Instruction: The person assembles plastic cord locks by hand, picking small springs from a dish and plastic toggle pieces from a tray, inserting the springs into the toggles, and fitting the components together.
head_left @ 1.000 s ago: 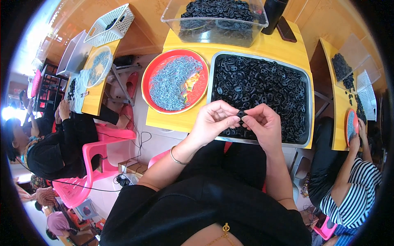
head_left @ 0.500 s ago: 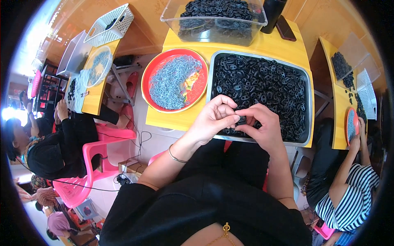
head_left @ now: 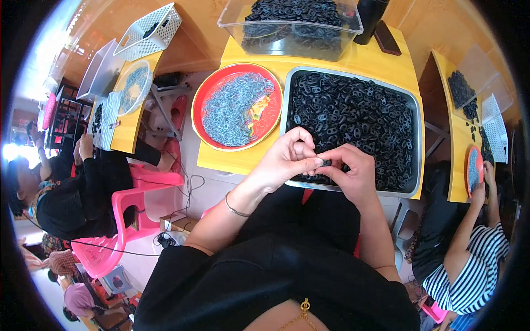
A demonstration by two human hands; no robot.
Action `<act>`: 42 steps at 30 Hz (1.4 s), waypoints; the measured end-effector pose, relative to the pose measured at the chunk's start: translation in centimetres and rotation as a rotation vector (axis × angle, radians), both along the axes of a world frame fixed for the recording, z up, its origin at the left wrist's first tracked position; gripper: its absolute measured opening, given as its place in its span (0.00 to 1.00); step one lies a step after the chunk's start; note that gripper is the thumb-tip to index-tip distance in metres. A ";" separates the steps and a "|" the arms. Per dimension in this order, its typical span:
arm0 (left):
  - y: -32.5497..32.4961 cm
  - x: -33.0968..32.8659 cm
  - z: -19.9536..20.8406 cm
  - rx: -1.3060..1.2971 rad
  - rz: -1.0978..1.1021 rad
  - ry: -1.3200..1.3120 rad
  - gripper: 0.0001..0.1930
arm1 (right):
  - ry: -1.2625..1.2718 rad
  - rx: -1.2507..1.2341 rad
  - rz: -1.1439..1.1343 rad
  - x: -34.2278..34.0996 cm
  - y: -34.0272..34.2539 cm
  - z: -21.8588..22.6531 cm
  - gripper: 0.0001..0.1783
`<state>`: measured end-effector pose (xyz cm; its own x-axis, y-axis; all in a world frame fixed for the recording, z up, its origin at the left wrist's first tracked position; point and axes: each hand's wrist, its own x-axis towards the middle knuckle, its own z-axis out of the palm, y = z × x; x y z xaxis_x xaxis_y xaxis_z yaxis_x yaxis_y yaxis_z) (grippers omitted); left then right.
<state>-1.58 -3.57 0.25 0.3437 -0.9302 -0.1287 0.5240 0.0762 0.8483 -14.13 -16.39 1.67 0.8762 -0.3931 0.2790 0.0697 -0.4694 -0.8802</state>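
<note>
Over the near edge of a metal tray, my two hands meet at the fingertips. The thumb and forefinger of my right hand pinch a small black plastic piece. My left hand is closed with its thumb against the piece's left end; whatever else its fingers hold is hidden. Many black oval pieces with two holes each fill the tray. Left of it, a red round plate holds a heap of small silvery metal pins and a patch of yellow.
A clear plastic bin of black pieces stands at the back of the yellow table. Beside it are a dark bottle and a phone. People work at side tables, one by a pink chair, another in stripes.
The black piece now shows between my fingertips, where it was mostly covered before. My hands have barely moved; the whole view has shifted slightly.
</note>
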 end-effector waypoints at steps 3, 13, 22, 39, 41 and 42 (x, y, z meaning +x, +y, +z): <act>0.0 0.2 0.0 0.009 -0.011 -0.003 0.13 | -0.013 -0.020 -0.004 0.0 0.1 0.0 0.14; 0.0 0.5 0.1 0.020 -0.023 0.055 0.13 | 0.030 0.075 0.062 0.1 -0.5 0.3 0.17; -1.0 0.8 0.2 0.025 -0.046 0.000 0.13 | -0.001 0.047 0.025 0.0 -0.9 -0.1 0.18; -6.2 13.1 8.9 -0.063 0.429 -1.306 0.09 | -0.001 0.259 0.005 0.0 -1.0 -0.8 0.12; -4.0 12.8 6.4 0.201 0.327 -1.440 0.08 | 0.023 0.229 0.025 0.0 -0.8 -0.5 0.11; -2.8 12.6 5.0 0.311 0.202 -1.504 0.07 | 0.045 0.195 0.039 0.1 -0.8 -0.3 0.10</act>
